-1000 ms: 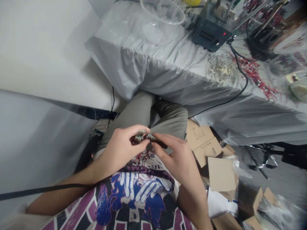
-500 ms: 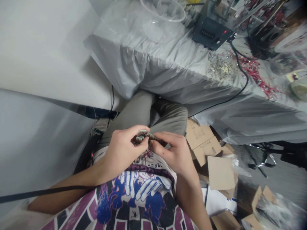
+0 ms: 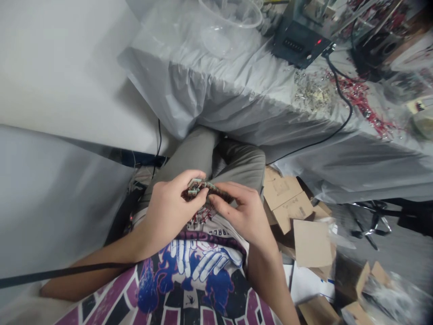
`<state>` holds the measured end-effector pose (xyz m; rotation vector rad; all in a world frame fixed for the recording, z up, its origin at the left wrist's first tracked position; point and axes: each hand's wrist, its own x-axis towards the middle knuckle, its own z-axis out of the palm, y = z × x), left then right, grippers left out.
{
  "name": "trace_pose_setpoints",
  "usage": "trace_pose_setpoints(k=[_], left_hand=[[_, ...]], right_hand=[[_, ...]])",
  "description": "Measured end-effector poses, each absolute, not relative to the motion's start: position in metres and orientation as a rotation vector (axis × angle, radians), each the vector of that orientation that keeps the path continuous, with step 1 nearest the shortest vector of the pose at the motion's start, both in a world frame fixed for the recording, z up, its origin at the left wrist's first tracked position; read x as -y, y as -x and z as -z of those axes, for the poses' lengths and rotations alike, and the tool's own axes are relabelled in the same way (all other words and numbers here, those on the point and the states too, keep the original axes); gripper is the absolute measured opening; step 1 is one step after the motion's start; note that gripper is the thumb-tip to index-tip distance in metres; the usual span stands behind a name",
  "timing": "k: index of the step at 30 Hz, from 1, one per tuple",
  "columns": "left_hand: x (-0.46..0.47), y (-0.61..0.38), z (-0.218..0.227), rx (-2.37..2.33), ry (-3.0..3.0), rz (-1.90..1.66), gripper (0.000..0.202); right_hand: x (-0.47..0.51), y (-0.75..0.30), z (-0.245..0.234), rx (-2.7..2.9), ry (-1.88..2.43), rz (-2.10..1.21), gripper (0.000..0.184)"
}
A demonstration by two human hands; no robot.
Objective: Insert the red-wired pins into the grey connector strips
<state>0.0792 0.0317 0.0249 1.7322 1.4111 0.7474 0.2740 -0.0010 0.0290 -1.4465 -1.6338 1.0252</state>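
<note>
Over my lap, my left hand [image 3: 167, 205] is closed on a bunch of small circuit boards [image 3: 195, 186], with greenish edges showing between thumb and fingers. My right hand [image 3: 244, 208] pinches the right end of the same bunch, its thumb and index finger pressed close to my left thumb. Thin red and dark wires [image 3: 202, 216] hang below the boards against my shirt. The fingers cover much of the bunch, so its full shape is hidden.
Ahead stands a table [image 3: 230, 90] under grey plastic sheeting. On it are a clear tub [image 3: 233, 22], a dark control box [image 3: 297, 45] with a red light, small metal parts [image 3: 313, 95] and red wires [image 3: 367, 106]. Cardboard boxes [image 3: 287, 203] lie at right.
My left fingers have opened a little and shifted slightly up and left with the boards. More of the wires shows below them. My right hand stays close to its earlier spot.
</note>
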Motion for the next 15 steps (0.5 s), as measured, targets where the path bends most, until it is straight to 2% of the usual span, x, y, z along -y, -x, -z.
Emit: trace_pose_setpoints(k=[15], left_hand=[[-0.028, -0.081, -0.025, -1.421, -1.567, -0.761, 0.014]], right_hand=[[0.006, -0.258, -0.025, 1.632, 1.571, -0.762, 0.010]])
